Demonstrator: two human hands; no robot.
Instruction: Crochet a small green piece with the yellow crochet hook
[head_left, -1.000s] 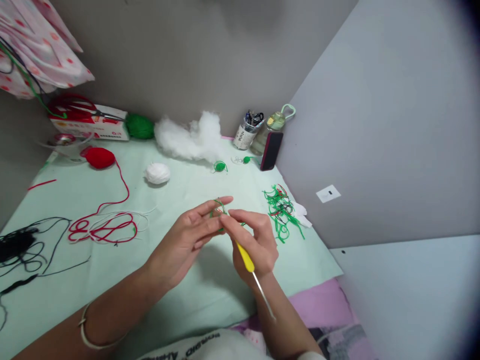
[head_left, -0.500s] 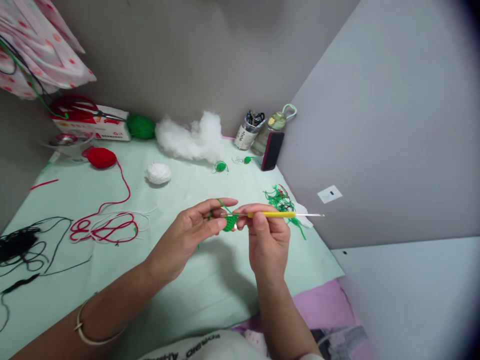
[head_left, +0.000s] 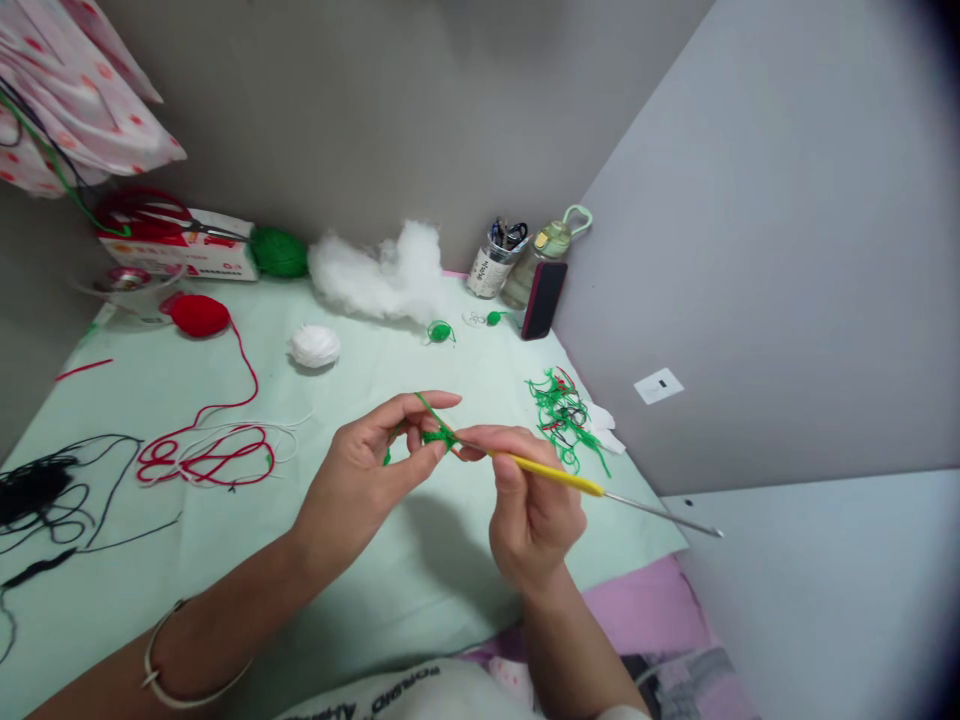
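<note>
Left of the scrap pile (head_left: 562, 420), your left hand (head_left: 360, 485) pinches the green piece (head_left: 436, 437) between thumb and forefinger; your right hand (head_left: 534, 510) closes around the hook (head_left: 555, 476), its tip at the green piece.

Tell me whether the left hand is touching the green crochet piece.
Touching. The head view shows the left hand pinching the green crochet piece between thumb and fingers, no gap visible.

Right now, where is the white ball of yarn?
In the head view the white yarn ball lies left of centre on the green cloth, between the red yarn ball and the white stuffing, beyond the left hand.
</note>
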